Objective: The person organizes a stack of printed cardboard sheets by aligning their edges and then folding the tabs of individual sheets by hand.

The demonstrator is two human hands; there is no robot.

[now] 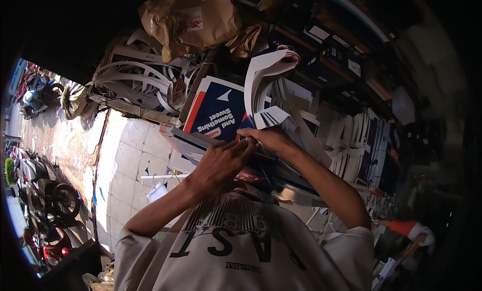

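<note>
Stack of flat printed cardboard sheets (221,133) at chest height, pinched at its near edge by left hand (221,163) and right hand (268,139); crowded by white card bundles (351,140), open tiled floor (130,160) leftward.

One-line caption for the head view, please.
Both hands, left hand and right hand, meet at a stack of flat printed cardboard sheets in a cluttered shop.

2 hands (236,150); 1 blue printed sheet (221,112); 1 brown paper bundle (193,20).
</note>
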